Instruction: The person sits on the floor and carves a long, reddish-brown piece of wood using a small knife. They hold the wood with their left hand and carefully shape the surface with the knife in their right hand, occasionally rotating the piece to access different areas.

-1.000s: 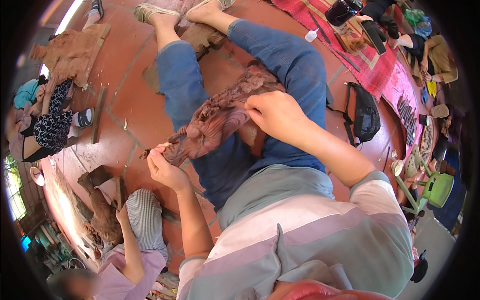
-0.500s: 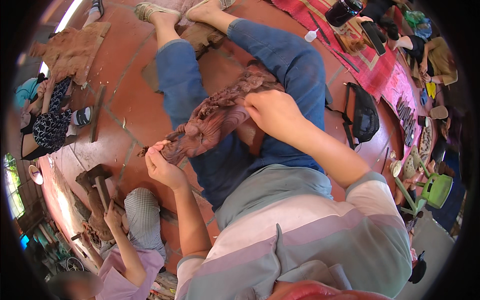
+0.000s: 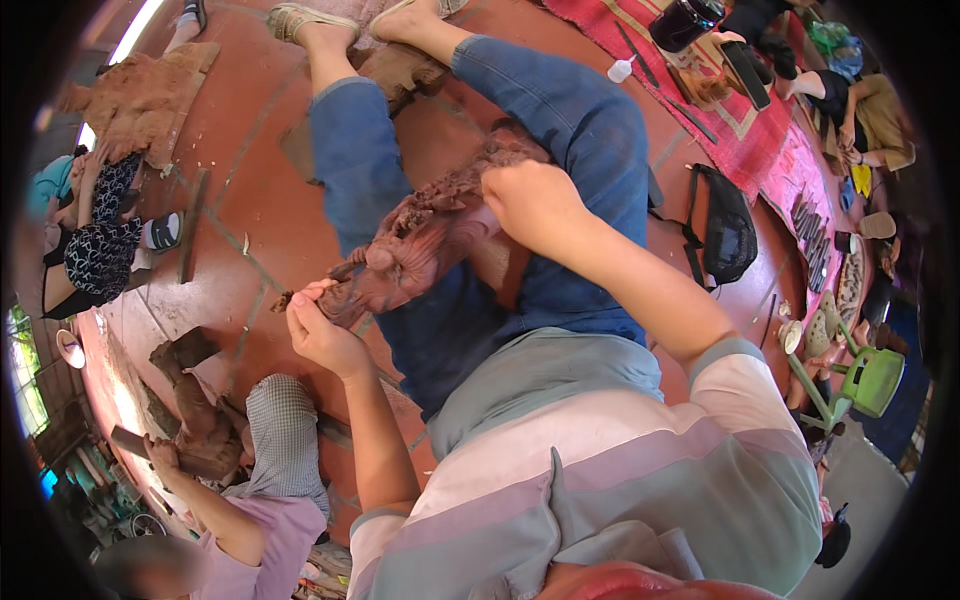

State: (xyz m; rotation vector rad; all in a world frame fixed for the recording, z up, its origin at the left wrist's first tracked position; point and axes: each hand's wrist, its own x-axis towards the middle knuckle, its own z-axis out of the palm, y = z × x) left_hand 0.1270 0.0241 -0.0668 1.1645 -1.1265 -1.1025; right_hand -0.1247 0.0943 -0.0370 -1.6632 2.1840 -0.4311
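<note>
A reddish-brown wood carving (image 3: pixel 395 272), with flowing grooves and a knobbly pierced edge, lies slantwise across my lap between my blue-clad legs. My left hand (image 3: pixel 328 335) pinches its near left end, thumb and fingers closed round the tip. Higher up, my right hand (image 3: pixel 532 203) is closed, its knuckles against the carving's upper right part. The fingertips of that hand are turned away, so whatever they hold is hidden.
Red tiles (image 3: pixel 260 190) surround me, with a wooden piece (image 3: pixel 405 75) between my feet. At right lie a black bag (image 3: pixel 730 225), a red mat (image 3: pixel 600 25) and a small white bottle (image 3: pixel 621 70). A co-worker (image 3: pixel 260 520) with a mallet (image 3: pixel 150 450) sits lower left; another person sits farther left.
My right hand has shifted slightly up and left along the carving. My left hand keeps its grip. The co-worker's mallet has swung down and to the left.
</note>
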